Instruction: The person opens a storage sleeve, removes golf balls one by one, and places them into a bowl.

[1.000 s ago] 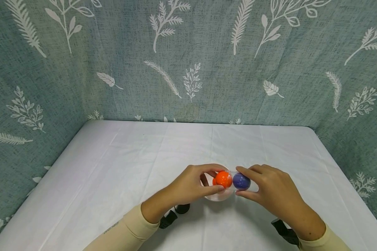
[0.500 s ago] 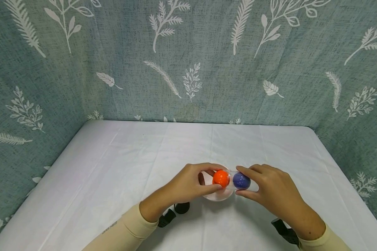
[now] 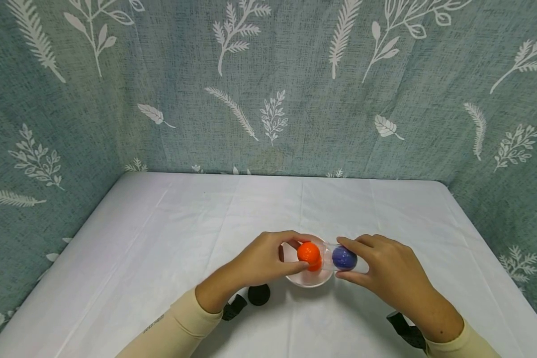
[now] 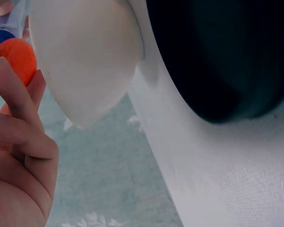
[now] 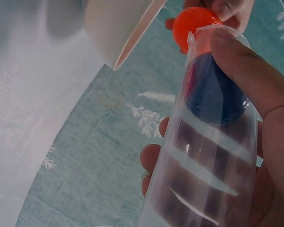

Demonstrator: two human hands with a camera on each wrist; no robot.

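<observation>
An orange ball [image 3: 309, 252] is pinched between the thumb and fingers of my left hand [image 3: 261, 259], just off the mouth of a clear plastic tube [image 5: 203, 184]. More orange shows right below that ball in the head view, partly hidden. My right hand [image 3: 387, 271] grips the tube, which lies sideways with its mouth to the left. Inside it, near the mouth, sits a dark blue ball [image 3: 344, 258]. Below the left fingers and the tube mouth stands a pale bowl [image 3: 309, 285]; the left wrist view has its outer wall [image 4: 85, 56] beside the orange ball.
A black round object [image 3: 258, 294] is on the white-covered table [image 3: 197, 223] close to the left wrist, looming large in the left wrist view. Black straps [image 3: 234, 307] sit at the wrists. A green leaf-patterned cloth [image 3: 268, 99] walls the back and sides.
My left hand has drawn slightly left with the orange ball, out from the tube's mouth and over the bowl. The right hand, tube and blue ball have stayed nearly still.
</observation>
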